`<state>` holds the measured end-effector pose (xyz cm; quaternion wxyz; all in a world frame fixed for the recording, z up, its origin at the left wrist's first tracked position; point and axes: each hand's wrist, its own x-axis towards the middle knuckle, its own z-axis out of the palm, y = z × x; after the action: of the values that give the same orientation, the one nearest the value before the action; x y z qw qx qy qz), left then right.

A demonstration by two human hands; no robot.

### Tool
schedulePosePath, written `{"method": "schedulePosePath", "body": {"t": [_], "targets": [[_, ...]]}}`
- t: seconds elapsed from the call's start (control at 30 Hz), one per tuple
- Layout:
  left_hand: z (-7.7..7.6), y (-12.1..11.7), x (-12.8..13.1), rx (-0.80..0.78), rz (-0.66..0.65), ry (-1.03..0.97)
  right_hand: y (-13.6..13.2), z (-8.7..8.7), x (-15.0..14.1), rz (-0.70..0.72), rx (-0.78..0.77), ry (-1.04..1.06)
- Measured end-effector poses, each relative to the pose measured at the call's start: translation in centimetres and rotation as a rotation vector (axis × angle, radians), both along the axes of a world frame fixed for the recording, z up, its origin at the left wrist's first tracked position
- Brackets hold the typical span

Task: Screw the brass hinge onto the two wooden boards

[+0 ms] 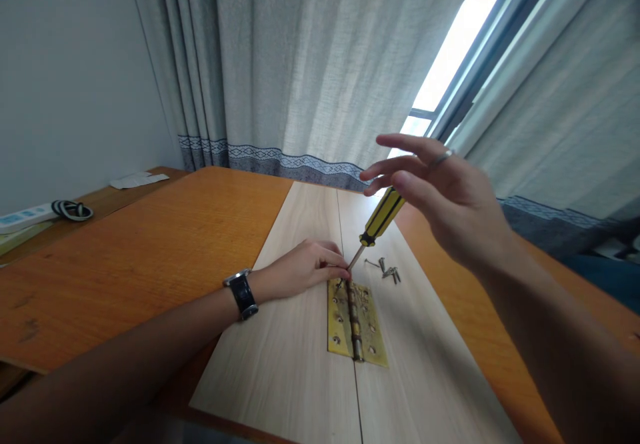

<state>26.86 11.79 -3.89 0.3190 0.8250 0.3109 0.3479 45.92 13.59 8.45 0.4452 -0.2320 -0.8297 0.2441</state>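
A yellow-and-black screwdriver [382,219] stands tilted over a brass butt hinge [340,329], its handle leaning up to the right. The hinge lies opened flat across the seam between two pale wooden boards [280,344]. My left hand [310,267] rests on the left board at the hinge's far end, thumb and fingers closed around the lower end of the screwdriver's shaft. Those fingertips partly hide the tip and any screw there. My right hand [450,197] is at the top of the handle with its fingers stretched apart; its thumb overlaps the handle's end.
Several loose screws [387,271] lie on the right board, just beyond the hinge. The boards rest on an orange-brown wooden table [150,251]. At far left are a white power strip [27,217] and a coiled cable [73,210]. Grey curtains [310,64] hang behind.
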Motion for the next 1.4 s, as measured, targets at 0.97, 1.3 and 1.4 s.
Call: {"method": "schedulePosePath", "body": {"t": [0.97, 1.3, 1.4], "targets": [[0.3, -0.4, 0.2, 0.034, 0.056, 0.009, -0.9, 4.5, 0.6, -0.292, 0.372, -0.618], [0.2, -0.5, 0.2, 0.057, 0.042, 0.027, -0.7, 5.6, 1.7, -0.045, 0.362, -0.736], [0.3, -0.6, 0.3, 0.073, 0.059, 0.066, -0.2, 5.4, 1.9, -0.114, 0.41, -0.745]]}}
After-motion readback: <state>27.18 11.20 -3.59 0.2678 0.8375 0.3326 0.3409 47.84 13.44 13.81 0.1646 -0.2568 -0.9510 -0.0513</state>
